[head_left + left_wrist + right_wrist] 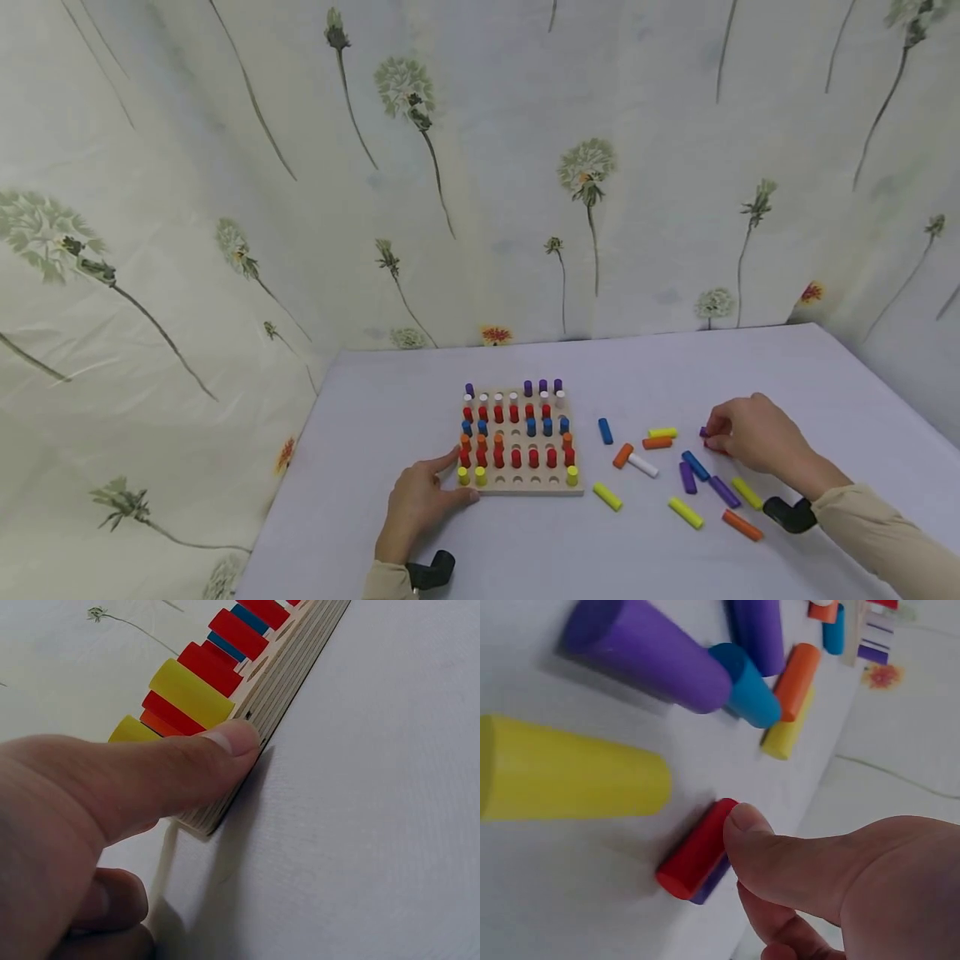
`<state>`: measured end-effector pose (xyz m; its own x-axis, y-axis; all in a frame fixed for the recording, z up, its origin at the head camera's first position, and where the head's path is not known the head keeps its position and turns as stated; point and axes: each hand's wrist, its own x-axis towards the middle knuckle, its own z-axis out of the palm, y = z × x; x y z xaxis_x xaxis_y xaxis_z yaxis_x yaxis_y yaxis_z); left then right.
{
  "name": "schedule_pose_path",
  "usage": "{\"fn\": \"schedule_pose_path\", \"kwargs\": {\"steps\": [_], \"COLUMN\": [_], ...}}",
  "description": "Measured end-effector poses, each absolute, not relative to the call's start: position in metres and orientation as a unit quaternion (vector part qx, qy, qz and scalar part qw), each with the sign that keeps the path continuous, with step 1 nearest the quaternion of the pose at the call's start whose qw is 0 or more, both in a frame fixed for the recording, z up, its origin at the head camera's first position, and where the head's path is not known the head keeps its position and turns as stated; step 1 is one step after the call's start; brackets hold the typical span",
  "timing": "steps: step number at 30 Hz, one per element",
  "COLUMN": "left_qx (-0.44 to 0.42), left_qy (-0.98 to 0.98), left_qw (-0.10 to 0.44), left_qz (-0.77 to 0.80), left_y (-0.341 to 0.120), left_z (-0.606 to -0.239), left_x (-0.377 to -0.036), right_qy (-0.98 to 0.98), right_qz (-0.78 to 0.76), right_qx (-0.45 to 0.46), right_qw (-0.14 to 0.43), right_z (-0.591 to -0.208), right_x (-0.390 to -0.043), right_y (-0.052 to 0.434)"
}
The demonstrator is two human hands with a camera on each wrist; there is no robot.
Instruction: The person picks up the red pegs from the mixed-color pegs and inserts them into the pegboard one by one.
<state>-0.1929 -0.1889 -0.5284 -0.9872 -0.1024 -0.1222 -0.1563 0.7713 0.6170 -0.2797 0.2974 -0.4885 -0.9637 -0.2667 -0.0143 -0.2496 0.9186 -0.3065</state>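
Note:
A wooden pegboard [525,490] holds rows of upright yellow, red, orange, blue, white and purple pegs, with some holes bare. My left hand [422,504] holds its near left corner, thumb on the front edge and index finger along the left side. The left wrist view shows that thumb [217,746] against the layered board edge [289,675], below a yellow peg [191,688]. Out to the right, my right hand [761,433] pinches a red peg [697,851] lying on the table. A purple peg [714,881] lies right beside it; the fingers opposite the thumb are partly hidden.
Loose pegs lie between the board and my right hand, among them a blue peg [605,431], a white peg [643,465], a yellow peg [686,512] and an orange peg [742,525]. A flower-patterned cloth [495,183] hangs behind the white table [360,417].

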Motion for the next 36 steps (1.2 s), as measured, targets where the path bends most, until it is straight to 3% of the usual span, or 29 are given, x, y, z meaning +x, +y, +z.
{"fn": "schedule_pose_path", "kwargs": {"steps": [15, 26, 31, 36], "left_qx": [-0.082, -0.078, -0.078, -0.071], "left_qy": [0.936, 0.939, 0.939, 0.94], "left_qw": [0.053, 0.048, 0.049, 0.041], "left_qz": [0.337, 0.331, 0.331, 0.332], "left_y": [-0.187, -0.188, -0.188, -0.188], "left_z": [-0.529, -0.527, -0.526, -0.527], "left_x": [-0.192, -0.195, -0.194, -0.193], "right_qy": [0.977, 0.942, 0.928, 0.924], "right_qz": [-0.157, -0.29, -0.336, -0.359], "right_qx": [-0.13, -0.164, -0.15, -0.132], "right_qw": [0.069, 0.044, 0.053, 0.024], "right_z": [-0.5, -0.486, -0.481, -0.478], "right_x": [-0.275, -0.279, -0.281, -0.283], "right_y": [0.296, 0.28, 0.273, 0.262]}}
